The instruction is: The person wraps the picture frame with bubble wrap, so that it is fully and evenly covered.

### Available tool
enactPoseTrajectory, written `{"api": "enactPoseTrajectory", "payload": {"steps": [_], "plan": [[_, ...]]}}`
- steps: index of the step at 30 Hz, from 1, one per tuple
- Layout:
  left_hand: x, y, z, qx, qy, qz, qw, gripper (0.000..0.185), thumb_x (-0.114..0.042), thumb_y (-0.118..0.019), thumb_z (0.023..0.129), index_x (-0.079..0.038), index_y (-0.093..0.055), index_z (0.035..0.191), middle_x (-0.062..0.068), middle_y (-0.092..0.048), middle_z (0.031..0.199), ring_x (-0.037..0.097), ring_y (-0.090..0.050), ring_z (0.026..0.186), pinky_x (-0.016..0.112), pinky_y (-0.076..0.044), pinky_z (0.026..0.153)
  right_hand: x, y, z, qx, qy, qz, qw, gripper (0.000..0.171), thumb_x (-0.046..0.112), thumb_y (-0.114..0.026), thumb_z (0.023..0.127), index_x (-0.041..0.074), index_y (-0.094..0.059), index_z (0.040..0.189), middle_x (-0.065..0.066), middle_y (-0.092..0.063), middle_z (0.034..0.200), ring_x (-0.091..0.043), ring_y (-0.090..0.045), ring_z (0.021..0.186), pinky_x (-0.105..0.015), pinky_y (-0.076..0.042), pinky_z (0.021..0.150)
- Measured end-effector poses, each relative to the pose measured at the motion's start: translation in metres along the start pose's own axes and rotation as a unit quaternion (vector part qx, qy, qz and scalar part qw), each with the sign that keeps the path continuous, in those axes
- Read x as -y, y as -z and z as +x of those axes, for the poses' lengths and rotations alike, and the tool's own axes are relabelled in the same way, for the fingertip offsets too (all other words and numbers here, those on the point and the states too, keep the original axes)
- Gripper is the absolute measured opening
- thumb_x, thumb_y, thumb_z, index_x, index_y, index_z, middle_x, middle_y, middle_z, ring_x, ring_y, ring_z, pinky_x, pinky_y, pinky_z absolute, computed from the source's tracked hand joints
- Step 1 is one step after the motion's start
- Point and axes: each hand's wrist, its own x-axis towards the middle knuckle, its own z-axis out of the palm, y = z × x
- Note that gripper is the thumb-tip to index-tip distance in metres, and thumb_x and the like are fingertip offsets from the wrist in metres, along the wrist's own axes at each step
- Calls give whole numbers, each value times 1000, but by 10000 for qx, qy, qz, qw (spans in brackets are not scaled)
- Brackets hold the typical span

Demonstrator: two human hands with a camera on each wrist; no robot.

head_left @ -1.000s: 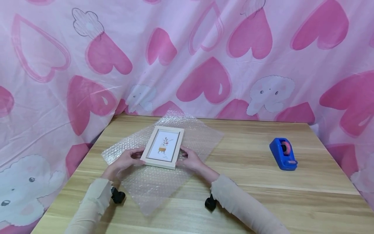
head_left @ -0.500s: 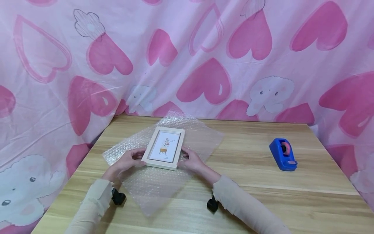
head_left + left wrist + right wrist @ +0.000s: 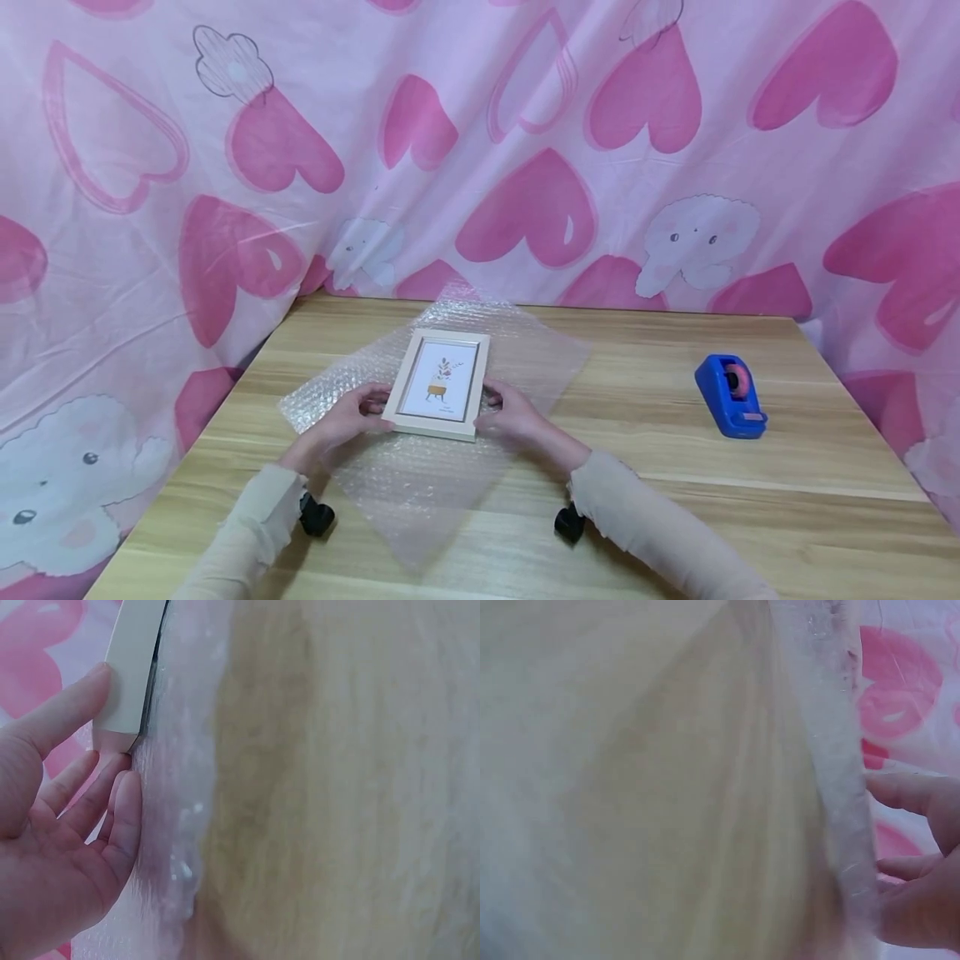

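The left hand and right hand are gripping the picture frame, seemingly stiff but fragile, by its safer-looking sides.

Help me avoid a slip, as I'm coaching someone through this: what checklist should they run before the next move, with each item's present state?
1. Left hand holding the picture frame: ok, at its left side near the lower corner.
2. Right hand holding the opposite side: ok, seen from the head view.
3. Picture facing up: ok.
4. Bubble wrap spread out beneath, showing beyond the frame all round: ok.
5. Frame resting flat on the wrap: cannot tell; it could be slightly raised.
6. Tape dispenser off the wrap: ok, on the table to the right.
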Motion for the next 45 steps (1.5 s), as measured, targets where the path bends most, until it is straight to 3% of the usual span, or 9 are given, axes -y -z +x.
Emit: {"api": "enactPoseTrajectory", "payload": {"steps": [5,9,13,21,30,33,37,45], "plan": [[0,-3,2,27,234,19,9997,65,-12,-75,72,0,-45,128,16,-53,119,25,-49,100,28,-42,83,11,8,-9,303,884,-380,9949,76,6,-74,70,-5,-36,135,-22,-51,117,-31,-53,99,-39,-47,87],[0,-4,3,35,246,-36,9997,65,-10,-75,72,1,-45,128,16,-53,119,26,-50,100,29,-42,82,16,10,-23,894,1502,-362,9839,77,10,-74,72,-4,-35,135,-22,-50,119,-33,-52,101,-39,-48,84],[-2,-4,3,59,237,-27,9997,66,-11,-75,72,1,-44,129,16,-53,119,26,-51,99,30,-42,82,19,8,-38,1437,1682,-307,9747,74,16,-75,73,-1,-37,135,-18,-50,123,-31,-50,106,-40,-46,89],[-5,-3,2,2,283,38,9996,66,-13,-76,70,0,-46,127,15,-54,116,25,-51,98,29,-42,82,19,-3,-64,2009,1786,-575,9615,76,22,-78,68,7,-42,133,-8,-48,132,-24,-45,118,-38,-35,102],[-24,-4,-5,27,418,84,9991,62,-8,-73,73,2,-44,128,18,-54,117,27,-51,99,30,-42,82,16,-11,-77,1821,1809,-1131,9598,68,14,-81,62,10,-53,124,2,-51,125,-14,-43,117,-31,-33,102],[-10,-3,1,2,424,102,9990,64,-12,-74,72,-1,-45,129,15,-54,118,25,-51,99,30,-42,82,14,-12,-77,1902,1930,-1243,9545,71,15,-81,60,11,-52,124,3,-50,126,-13,-44,116,-31,-34,101],[-5,-3,3,9,376,107,9992,64,-14,-75,72,-2,-47,128,14,-55,117,23,-52,97,30,-41,82,12,-14,-75,1977,2160,-1326,9469,67,14,-81,62,9,-54,123,2,-51,126,-14,-44,116,-31,-34,101],[-5,-2,2,112,377,27,9992,65,-15,-75,72,-2,-46,129,15,-54,118,24,-51,98,29,-41,83,13,-15,-68,1921,2247,-684,9529,40,11,-74,72,4,-63,110,-5,-60,117,-14,-51,112,-29,-37,99]]}}
